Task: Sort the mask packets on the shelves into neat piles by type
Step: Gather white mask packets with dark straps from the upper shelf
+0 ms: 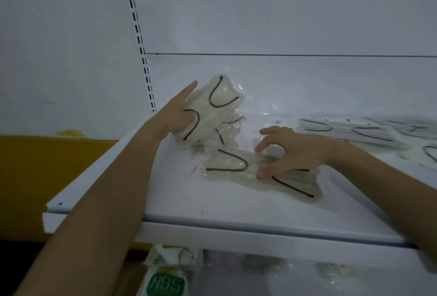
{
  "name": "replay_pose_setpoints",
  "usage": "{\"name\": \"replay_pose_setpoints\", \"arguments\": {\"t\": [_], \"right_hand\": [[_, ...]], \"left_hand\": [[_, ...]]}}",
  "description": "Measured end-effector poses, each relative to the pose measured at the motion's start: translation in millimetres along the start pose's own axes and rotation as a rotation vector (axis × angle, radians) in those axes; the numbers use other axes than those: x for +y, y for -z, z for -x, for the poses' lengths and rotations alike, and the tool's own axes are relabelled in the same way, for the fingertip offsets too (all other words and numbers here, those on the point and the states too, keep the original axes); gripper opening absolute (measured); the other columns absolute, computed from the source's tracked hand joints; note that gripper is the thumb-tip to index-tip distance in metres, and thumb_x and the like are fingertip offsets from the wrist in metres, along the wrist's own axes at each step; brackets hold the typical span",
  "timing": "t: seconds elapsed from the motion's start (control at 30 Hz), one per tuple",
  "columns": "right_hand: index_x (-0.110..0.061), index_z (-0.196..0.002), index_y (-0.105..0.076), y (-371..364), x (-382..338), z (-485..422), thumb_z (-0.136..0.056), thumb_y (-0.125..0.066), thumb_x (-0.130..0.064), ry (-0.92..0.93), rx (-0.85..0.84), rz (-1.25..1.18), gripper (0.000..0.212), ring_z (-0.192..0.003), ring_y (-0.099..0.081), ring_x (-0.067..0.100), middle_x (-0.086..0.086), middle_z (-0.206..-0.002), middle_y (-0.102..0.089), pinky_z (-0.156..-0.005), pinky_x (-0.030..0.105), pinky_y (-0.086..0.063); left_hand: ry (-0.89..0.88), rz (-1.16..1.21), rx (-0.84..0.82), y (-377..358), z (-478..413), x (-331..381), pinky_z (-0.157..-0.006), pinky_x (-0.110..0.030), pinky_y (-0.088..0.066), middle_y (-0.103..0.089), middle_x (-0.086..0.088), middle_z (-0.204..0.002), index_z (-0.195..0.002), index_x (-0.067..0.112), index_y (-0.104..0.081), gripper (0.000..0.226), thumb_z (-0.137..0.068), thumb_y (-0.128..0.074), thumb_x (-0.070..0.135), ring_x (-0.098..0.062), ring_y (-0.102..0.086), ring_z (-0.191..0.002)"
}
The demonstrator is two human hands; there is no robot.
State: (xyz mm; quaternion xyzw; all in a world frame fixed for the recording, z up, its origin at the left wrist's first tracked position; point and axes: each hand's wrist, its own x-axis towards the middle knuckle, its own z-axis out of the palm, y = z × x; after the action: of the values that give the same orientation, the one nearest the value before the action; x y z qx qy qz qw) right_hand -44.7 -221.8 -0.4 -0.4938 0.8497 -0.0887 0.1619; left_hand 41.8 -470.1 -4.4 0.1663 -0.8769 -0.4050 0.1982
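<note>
My left hand (pixel 176 116) grips a bunch of clear packets of beige masks with black ear loops (pixel 214 106), held upright and tilted above the white shelf (pixel 189 196). One more such packet (pixel 236 165) lies flat on the shelf in front of it. My right hand (pixel 290 151) rests on this flat packet, thumb and fingertips touching its plastic. A flat pile of the same masks (pixel 350 131) lies further right on the shelf.
The shelf's front edge (pixel 212 227) runs below my arms. A slotted upright (pixel 139 40) stands at the back left. On the lower shelf sits a packet with a green N95 label (pixel 165 284). A yellow surface (pixel 47 177) lies left.
</note>
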Motion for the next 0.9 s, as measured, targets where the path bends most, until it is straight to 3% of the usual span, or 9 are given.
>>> {"name": "replay_pose_setpoints", "arguments": {"t": [0.1,0.23,0.3,0.37,0.47,0.6,0.67,0.77,0.9], "right_hand": [[-0.035,-0.102,-0.058,-1,1,-1,-0.074,-0.072,-0.043,0.065,0.015,-0.071,0.032,-0.134,-0.024,0.007,-0.010,-0.138,-0.034,-0.104,0.019,-0.018],[-0.031,-0.081,-0.057,1,5,-3,-0.079,-0.071,-0.026,0.115,0.161,-0.138,0.015,-0.101,-0.052,0.005,-0.012,-0.107,-0.056,-0.085,0.015,-0.039],[-0.025,-0.081,-0.057,7,8,-2,-0.081,-0.070,-0.019,0.094,0.300,-0.345,0.014,-0.072,-0.057,0.008,-0.010,-0.081,-0.062,-0.063,0.014,-0.044],[-0.022,-0.095,-0.057,10,13,-9,-0.082,-0.069,-0.016,0.017,0.427,-0.625,0.019,-0.052,-0.053,0.007,-0.006,-0.076,-0.063,-0.050,0.013,-0.041],[-0.012,-0.120,-0.050,16,12,-39,-0.082,-0.066,-0.006,-0.105,0.547,-1.081,0.042,-0.068,-0.060,0.017,0.011,-0.098,-0.063,-0.058,0.024,-0.049],[0.011,-0.119,-0.049,19,-14,-82,-0.085,-0.057,0.007,-0.130,0.527,-1.334,0.035,-0.078,-0.060,0.025,0.019,-0.110,-0.058,-0.053,0.026,-0.056],[0.012,-0.128,-0.041,13,-29,-100,-0.083,-0.060,0.005,-0.152,0.557,-1.314,0.050,-0.093,-0.062,0.032,0.021,-0.121,-0.055,-0.060,0.031,-0.058],[0.001,-0.137,-0.032,9,-42,-113,-0.086,-0.062,-0.006,-0.156,0.605,-1.235,0.059,-0.102,-0.059,0.033,0.023,-0.124,-0.052,-0.084,0.041,-0.053],[-0.004,-0.142,-0.023,8,-30,-105,-0.091,-0.056,-0.034,-0.239,0.572,-0.602,0.067,-0.118,-0.047,0.029,0.017,-0.134,-0.045,-0.089,0.030,-0.038]], "left_hand": [[0.022,0.017,-0.041,-1,4,0,-0.084,-0.029,-0.047,-0.045,-0.007,-0.130,-0.134,0.024,-0.046,0.061,-0.085,-0.051,-0.010,-0.022,-0.051,-0.105],[0.036,-0.053,0.054,-4,7,4,-0.077,-0.027,-0.048,-0.046,-0.005,-0.120,-0.128,0.014,-0.053,0.047,-0.084,-0.061,0.000,-0.019,-0.053,-0.098],[0.000,0.024,0.138,-4,6,2,-0.088,-0.029,-0.046,-0.046,-0.006,-0.125,-0.128,0.012,-0.054,0.045,-0.085,-0.061,0.002,-0.020,-0.051,-0.109],[-0.042,0.177,0.182,-4,5,3,-0.083,-0.023,-0.049,-0.047,-0.005,-0.129,-0.128,0.012,-0.054,0.043,-0.087,-0.059,0.000,-0.019,-0.052,-0.110],[-0.054,0.413,0.227,-9,5,7,-0.076,-0.016,-0.053,-0.052,-0.001,-0.124,-0.131,0.012,-0.051,0.042,-0.089,-0.058,0.005,-0.015,-0.055,-0.105],[0.026,0.597,0.185,-14,6,13,-0.098,-0.043,-0.047,-0.059,-0.005,-0.125,-0.123,0.015,-0.058,0.039,-0.091,-0.056,0.037,-0.023,-0.057,-0.114],[0.005,0.547,0.191,-16,7,14,-0.097,-0.035,-0.048,-0.055,-0.002,-0.128,-0.127,0.013,-0.053,0.043,-0.089,-0.061,0.033,-0.019,-0.054,-0.117],[-0.036,0.380,0.207,-14,4,4,-0.081,-0.021,-0.047,-0.046,-0.001,-0.121,-0.136,0.013,-0.042,0.056,-0.085,-0.064,0.005,-0.013,-0.047,-0.109],[0.072,0.360,0.309,-1,-3,-9,-0.076,-0.022,-0.045,-0.047,-0.008,-0.125,-0.138,0.012,-0.039,0.061,-0.084,-0.057,-0.008,-0.017,-0.049,-0.102]]}}
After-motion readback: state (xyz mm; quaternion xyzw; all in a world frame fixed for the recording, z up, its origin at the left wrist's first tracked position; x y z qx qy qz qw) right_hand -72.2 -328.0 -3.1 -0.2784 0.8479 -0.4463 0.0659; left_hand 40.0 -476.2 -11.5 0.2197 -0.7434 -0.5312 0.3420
